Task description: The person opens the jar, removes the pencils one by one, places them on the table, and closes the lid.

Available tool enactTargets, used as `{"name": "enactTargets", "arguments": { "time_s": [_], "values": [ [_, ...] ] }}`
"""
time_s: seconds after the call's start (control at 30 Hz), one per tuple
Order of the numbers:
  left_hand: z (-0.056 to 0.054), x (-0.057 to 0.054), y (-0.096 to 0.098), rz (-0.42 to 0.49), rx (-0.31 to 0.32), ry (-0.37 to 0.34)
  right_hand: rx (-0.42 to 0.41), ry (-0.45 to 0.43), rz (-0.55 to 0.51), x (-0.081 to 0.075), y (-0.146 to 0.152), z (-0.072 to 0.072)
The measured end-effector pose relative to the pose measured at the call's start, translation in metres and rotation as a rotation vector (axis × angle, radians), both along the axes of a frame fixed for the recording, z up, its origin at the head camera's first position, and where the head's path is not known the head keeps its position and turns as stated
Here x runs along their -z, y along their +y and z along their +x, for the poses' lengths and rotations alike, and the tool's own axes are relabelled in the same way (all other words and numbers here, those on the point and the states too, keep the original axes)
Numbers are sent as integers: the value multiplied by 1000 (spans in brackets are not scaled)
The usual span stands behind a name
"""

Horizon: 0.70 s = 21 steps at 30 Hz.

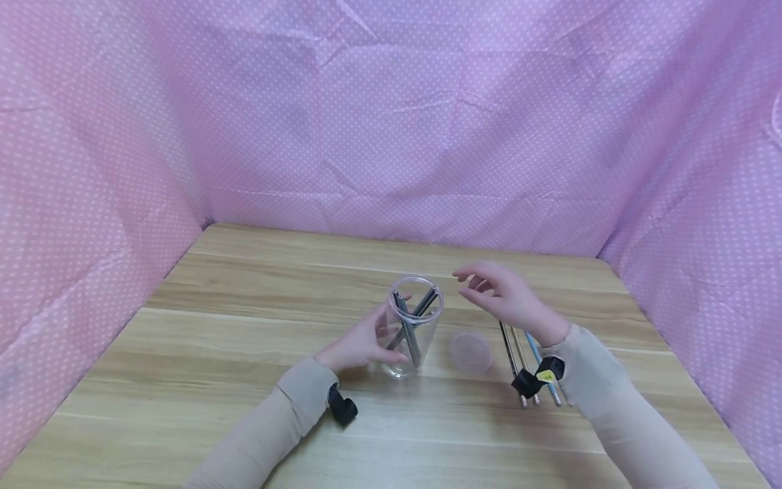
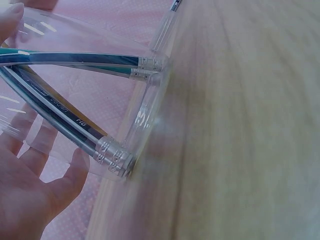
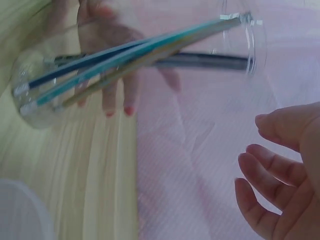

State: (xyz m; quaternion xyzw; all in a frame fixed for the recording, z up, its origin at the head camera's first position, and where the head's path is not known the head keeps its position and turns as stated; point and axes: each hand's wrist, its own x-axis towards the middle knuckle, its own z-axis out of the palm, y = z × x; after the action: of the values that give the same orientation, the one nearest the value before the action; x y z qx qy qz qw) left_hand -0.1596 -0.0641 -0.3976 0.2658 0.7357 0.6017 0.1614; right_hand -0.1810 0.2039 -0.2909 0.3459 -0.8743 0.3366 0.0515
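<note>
A clear plastic jar [image 1: 435, 326] stands tilted slightly, its open mouth up, near the middle of the table. My left hand [image 1: 360, 343] grips its side, fingers behind and thumb in front. Several pencils [image 1: 407, 333] lean crosswise inside; dark, teal and tan ones show in the wrist views, with metal-banded ends in the left wrist view. My right hand [image 1: 504, 295] hovers to the right of the jar's mouth, holding nothing, its fingers loosely bent and thumb apart. Beneath it a translucent round lid [image 1: 470, 352] lies flat on the table.
More pencils [image 1: 519, 353], one of them light blue, lie side by side on the wooden table [image 1: 244, 285] under my right wrist. Pink dotted cloth [image 1: 391, 136] hangs along the table's back and both sides.
</note>
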Motion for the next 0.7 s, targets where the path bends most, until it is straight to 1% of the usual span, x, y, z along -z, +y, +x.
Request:
{"name": "enactTargets", "arguments": {
  "time_s": [0.17,0.3,0.47,0.7],
  "values": [
    [0,0,0,-3,5,-2,-88,120,-51,-9,-13,4],
    [0,0,0,-2,8,-4,-140,191,-80,-15,-21,7],
    [0,0,-1,-4,0,-16,-174,260,-75,-21,-30,11],
    [-1,2,-1,4,3,-16,-286,310,-95,-27,-43,15]
  ]
}}
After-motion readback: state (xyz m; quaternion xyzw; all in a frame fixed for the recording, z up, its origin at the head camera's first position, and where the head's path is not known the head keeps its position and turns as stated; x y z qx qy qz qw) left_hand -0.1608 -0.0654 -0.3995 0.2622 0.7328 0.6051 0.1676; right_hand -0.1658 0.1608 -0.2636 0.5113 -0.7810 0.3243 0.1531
